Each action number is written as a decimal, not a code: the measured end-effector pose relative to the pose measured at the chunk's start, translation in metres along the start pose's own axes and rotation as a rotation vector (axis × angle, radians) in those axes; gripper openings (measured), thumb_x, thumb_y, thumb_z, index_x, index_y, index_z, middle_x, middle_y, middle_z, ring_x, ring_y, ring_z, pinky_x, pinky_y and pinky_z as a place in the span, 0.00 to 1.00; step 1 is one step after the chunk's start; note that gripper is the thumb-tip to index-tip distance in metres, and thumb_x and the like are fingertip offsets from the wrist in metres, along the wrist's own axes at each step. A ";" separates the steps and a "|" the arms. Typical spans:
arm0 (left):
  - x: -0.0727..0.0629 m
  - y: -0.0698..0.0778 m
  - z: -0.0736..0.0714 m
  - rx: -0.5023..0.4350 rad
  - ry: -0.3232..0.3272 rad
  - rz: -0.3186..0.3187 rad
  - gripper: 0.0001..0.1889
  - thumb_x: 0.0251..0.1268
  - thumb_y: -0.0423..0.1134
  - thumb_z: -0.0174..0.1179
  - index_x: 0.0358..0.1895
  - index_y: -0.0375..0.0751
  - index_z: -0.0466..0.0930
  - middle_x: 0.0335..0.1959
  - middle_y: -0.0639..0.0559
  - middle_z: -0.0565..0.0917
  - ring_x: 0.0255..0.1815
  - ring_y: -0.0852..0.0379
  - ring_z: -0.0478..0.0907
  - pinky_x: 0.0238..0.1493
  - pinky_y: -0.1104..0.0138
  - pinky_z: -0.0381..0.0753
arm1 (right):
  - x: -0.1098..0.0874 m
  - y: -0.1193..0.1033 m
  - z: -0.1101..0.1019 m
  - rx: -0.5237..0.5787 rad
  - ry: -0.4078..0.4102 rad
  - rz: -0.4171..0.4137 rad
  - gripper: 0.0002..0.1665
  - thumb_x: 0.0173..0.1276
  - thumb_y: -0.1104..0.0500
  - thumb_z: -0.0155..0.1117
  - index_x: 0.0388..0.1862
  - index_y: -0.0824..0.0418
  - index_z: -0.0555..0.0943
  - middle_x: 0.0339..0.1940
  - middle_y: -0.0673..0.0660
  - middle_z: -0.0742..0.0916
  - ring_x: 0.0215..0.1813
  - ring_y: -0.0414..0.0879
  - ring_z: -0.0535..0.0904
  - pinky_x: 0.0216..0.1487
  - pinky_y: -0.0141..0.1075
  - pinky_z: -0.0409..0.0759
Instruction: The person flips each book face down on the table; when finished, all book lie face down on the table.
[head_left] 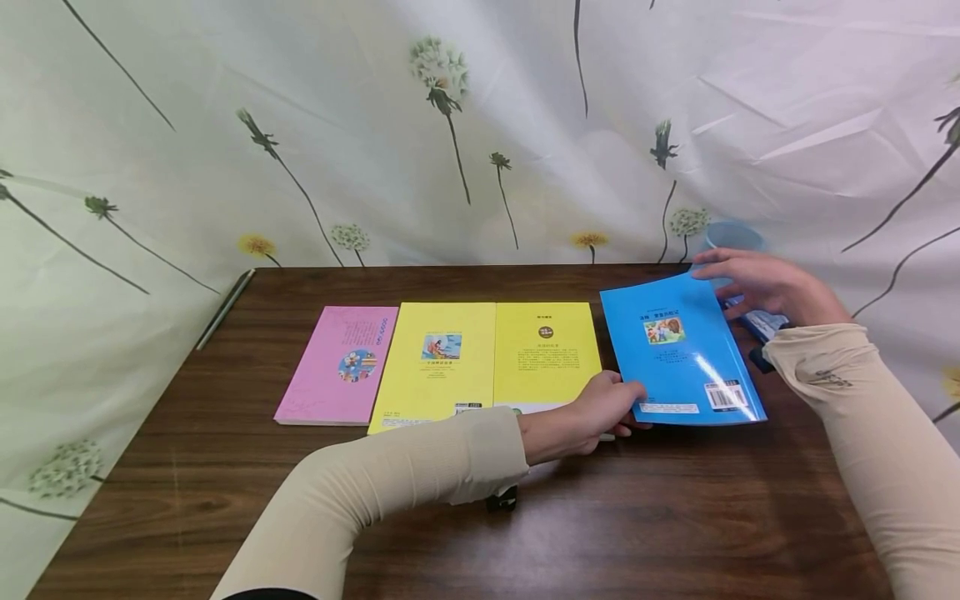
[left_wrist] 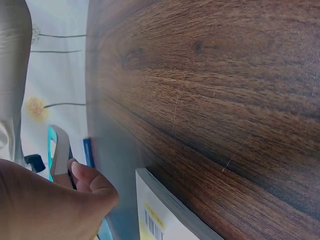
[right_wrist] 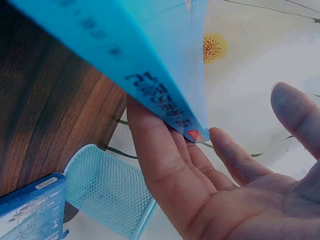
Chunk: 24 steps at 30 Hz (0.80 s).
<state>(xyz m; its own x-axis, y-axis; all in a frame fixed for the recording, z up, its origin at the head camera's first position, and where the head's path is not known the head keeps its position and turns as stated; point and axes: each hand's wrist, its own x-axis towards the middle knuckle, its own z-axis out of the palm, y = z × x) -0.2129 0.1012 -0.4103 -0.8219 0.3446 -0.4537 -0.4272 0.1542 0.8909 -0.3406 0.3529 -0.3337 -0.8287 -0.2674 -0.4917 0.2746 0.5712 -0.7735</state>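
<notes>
A blue book (head_left: 660, 367) with a picture and barcode on its cover is raised and tilted at the right of the table. My left hand (head_left: 596, 410) pinches its lower left corner, thumb on the cover. In the left wrist view, the book's page edges (left_wrist: 62, 152) show beside the thumb. My right hand (head_left: 780, 283) is at the upper right corner, and in the right wrist view its extended fingers (right_wrist: 157, 150) touch the spine from below while the thumb stands away. Right beside the left hand lies a yellow book (head_left: 543, 333), partly covered by the forearm.
Another yellow book (head_left: 435, 325) and a pink book (head_left: 345, 358) lie in a row to the left. Behind the right hand stand a light blue mesh cup (right_wrist: 107, 185) and a blue box (right_wrist: 32, 212). A dandelion-print cloth (head_left: 525, 125) hangs behind the wooden table (head_left: 637, 533).
</notes>
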 end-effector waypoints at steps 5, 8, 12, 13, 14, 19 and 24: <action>-0.001 0.000 0.002 -0.002 0.009 -0.016 0.07 0.68 0.37 0.55 0.44 0.39 0.74 0.32 0.47 0.87 0.31 0.53 0.84 0.27 0.68 0.74 | 0.001 0.003 0.001 0.006 -0.007 -0.001 0.48 0.81 0.45 0.46 0.82 0.62 0.33 0.80 0.75 0.40 0.77 0.80 0.45 0.68 0.64 0.69; -0.002 -0.001 0.002 -0.002 0.009 -0.019 0.06 0.68 0.37 0.55 0.44 0.39 0.74 0.32 0.47 0.87 0.32 0.53 0.85 0.27 0.68 0.74 | 0.001 0.004 0.001 0.000 -0.007 -0.002 0.47 0.81 0.45 0.45 0.82 0.62 0.33 0.80 0.76 0.41 0.76 0.80 0.46 0.67 0.64 0.70; -0.003 -0.002 0.002 -0.001 0.003 -0.017 0.06 0.69 0.37 0.55 0.45 0.39 0.75 0.33 0.46 0.88 0.33 0.51 0.85 0.27 0.68 0.74 | 0.002 0.005 0.002 -0.008 -0.009 -0.002 0.47 0.81 0.45 0.44 0.82 0.62 0.33 0.80 0.76 0.42 0.76 0.80 0.47 0.65 0.62 0.72; -0.003 -0.002 0.002 -0.001 0.001 -0.019 0.07 0.69 0.37 0.55 0.45 0.39 0.75 0.33 0.46 0.88 0.33 0.51 0.85 0.27 0.69 0.74 | 0.002 0.005 0.002 -0.010 -0.010 -0.001 0.47 0.81 0.45 0.45 0.82 0.62 0.33 0.80 0.76 0.42 0.76 0.80 0.47 0.65 0.62 0.73; -0.003 -0.002 0.002 0.000 0.000 -0.020 0.07 0.69 0.37 0.55 0.45 0.39 0.75 0.33 0.46 0.88 0.34 0.51 0.85 0.27 0.69 0.74 | 0.002 0.005 0.002 -0.011 -0.011 -0.001 0.47 0.81 0.45 0.45 0.82 0.62 0.33 0.80 0.76 0.42 0.76 0.80 0.47 0.65 0.62 0.73; -0.004 -0.003 0.003 0.002 -0.002 -0.018 0.07 0.69 0.37 0.55 0.45 0.39 0.75 0.33 0.47 0.88 0.35 0.50 0.86 0.27 0.68 0.74 | 0.003 0.006 0.002 -0.020 -0.010 -0.002 0.48 0.81 0.44 0.45 0.82 0.62 0.33 0.80 0.76 0.42 0.76 0.80 0.47 0.63 0.60 0.76; -0.004 -0.003 0.003 -0.001 -0.008 -0.015 0.07 0.69 0.37 0.55 0.45 0.39 0.75 0.33 0.46 0.88 0.38 0.46 0.87 0.27 0.68 0.74 | 0.004 0.006 0.002 -0.021 -0.004 -0.002 0.48 0.81 0.44 0.46 0.82 0.62 0.34 0.80 0.76 0.42 0.76 0.80 0.48 0.62 0.59 0.77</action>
<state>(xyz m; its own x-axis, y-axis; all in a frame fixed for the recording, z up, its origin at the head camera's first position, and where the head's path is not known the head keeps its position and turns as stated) -0.2074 0.1024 -0.4114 -0.8124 0.3493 -0.4669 -0.4397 0.1588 0.8840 -0.3408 0.3538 -0.3414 -0.8271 -0.2714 -0.4921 0.2631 0.5868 -0.7658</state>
